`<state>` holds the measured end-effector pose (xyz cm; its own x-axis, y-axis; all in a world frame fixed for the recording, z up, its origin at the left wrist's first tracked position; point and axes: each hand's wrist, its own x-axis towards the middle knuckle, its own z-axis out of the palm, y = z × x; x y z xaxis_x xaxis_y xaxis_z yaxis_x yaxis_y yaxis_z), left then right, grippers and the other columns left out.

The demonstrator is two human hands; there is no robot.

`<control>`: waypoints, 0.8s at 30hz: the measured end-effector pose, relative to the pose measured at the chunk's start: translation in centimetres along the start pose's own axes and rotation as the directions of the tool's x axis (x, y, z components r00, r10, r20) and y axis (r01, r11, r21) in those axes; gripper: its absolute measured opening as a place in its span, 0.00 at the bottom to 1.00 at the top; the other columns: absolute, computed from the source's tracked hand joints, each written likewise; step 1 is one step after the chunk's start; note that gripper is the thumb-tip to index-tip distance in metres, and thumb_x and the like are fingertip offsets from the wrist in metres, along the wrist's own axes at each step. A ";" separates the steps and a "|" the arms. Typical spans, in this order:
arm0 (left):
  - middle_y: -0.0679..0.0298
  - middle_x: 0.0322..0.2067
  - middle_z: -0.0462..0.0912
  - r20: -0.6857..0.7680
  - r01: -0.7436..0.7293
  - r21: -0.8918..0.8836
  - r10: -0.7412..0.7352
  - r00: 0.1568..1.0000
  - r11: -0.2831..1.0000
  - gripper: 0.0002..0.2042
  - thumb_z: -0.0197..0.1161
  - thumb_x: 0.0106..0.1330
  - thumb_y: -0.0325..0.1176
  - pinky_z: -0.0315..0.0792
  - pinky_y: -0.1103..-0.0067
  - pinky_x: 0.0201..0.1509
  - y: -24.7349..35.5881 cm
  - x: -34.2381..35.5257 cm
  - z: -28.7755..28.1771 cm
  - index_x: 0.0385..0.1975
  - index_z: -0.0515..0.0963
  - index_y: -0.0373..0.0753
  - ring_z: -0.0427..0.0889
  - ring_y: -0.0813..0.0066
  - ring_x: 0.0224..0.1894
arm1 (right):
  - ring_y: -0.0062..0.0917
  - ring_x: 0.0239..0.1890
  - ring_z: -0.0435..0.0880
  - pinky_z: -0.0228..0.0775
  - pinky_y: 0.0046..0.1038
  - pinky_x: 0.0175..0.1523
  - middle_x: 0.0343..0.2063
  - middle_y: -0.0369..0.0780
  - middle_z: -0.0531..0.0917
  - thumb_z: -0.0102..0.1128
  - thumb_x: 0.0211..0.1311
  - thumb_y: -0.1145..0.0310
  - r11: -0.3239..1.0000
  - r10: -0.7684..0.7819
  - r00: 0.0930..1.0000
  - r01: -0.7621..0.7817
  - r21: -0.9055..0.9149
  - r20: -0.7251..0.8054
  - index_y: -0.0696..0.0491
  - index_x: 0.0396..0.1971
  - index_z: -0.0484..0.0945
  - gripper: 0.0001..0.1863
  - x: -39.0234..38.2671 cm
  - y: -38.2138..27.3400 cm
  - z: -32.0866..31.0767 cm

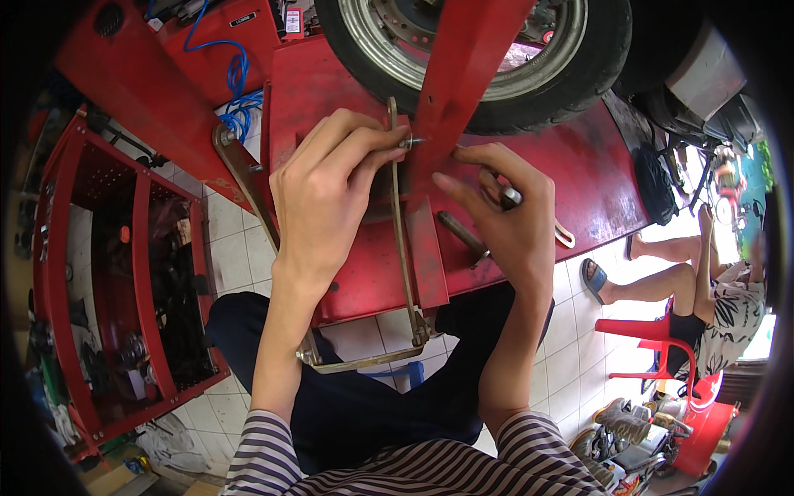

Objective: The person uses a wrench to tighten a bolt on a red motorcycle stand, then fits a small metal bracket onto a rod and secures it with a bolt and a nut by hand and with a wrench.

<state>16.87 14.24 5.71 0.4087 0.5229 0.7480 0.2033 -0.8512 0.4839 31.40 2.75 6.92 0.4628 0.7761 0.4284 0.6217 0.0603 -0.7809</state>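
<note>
My left hand (322, 186) pinches a small bolt (409, 142) between thumb and fingertips, against the left side of a red steel post (471, 62). The bolt sits at the upper part of a long flat metal bar (402, 240), one arm of a U-shaped bracket whose crosspiece (364, 361) hangs over my lap. On the post's other side is my right hand (517, 215), its thumb and forefinger apart near the post. Its curled fingers hold a metal tool with a shiny round end (510, 197); the rest is hidden.
A motorcycle wheel (529, 116) stands behind the post on a red metal platform (579, 182). Below my right hand a dark metal rod (463, 236) sticks out. Left are a red shelf rack (145, 281) and blue hose (238, 70). A person sits right on a red chair (637, 329).
</note>
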 end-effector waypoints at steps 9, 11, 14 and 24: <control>0.65 0.29 0.80 -0.017 -0.011 0.018 0.012 1.000 1.000 0.08 0.71 0.54 0.20 0.68 0.81 0.26 0.0 0.0 0.1 0.34 0.85 0.35 0.79 0.79 0.28 | 0.16 0.22 0.61 0.54 0.21 0.28 0.20 0.33 0.69 0.74 0.48 0.78 1.000 -0.014 1.000 0.014 -0.010 0.001 0.61 0.37 0.83 0.14 0.1 0.2 -0.2; 0.65 0.28 0.80 -0.034 -0.008 -0.021 0.008 0.999 1.000 0.08 0.72 0.53 0.20 0.68 0.80 0.26 -0.1 -0.1 0.1 0.33 0.86 0.35 0.79 0.79 0.27 | 0.26 0.21 0.67 0.63 0.26 0.30 0.19 0.41 0.73 0.74 0.48 0.76 0.999 -0.004 1.000 0.005 -0.041 0.013 0.58 0.37 0.83 0.14 0.1 0.2 -0.3; 0.66 0.28 0.80 -0.031 0.006 0.000 -0.006 0.999 1.000 0.09 0.72 0.52 0.21 0.66 0.80 0.26 0.2 0.1 -0.1 0.33 0.85 0.36 0.78 0.79 0.26 | 0.25 0.21 0.67 0.63 0.26 0.29 0.19 0.41 0.73 0.74 0.48 0.76 0.999 -0.016 1.000 0.016 -0.029 0.007 0.58 0.37 0.83 0.14 0.1 0.1 -0.3; 0.66 0.28 0.81 -0.026 0.008 0.003 -0.008 1.000 1.000 0.07 0.71 0.54 0.21 0.66 0.80 0.26 0.3 0.1 0.0 0.32 0.85 0.36 0.78 0.77 0.26 | 0.25 0.21 0.67 0.63 0.26 0.29 0.19 0.40 0.73 0.74 0.49 0.76 1.000 -0.013 1.000 0.013 -0.019 0.009 0.58 0.37 0.84 0.14 0.1 0.2 -0.3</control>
<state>16.93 14.00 5.95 0.3839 0.5309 0.7555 0.2097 -0.8469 0.4886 31.71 2.62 6.96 0.4490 0.7811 0.4338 0.6394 0.0582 -0.7667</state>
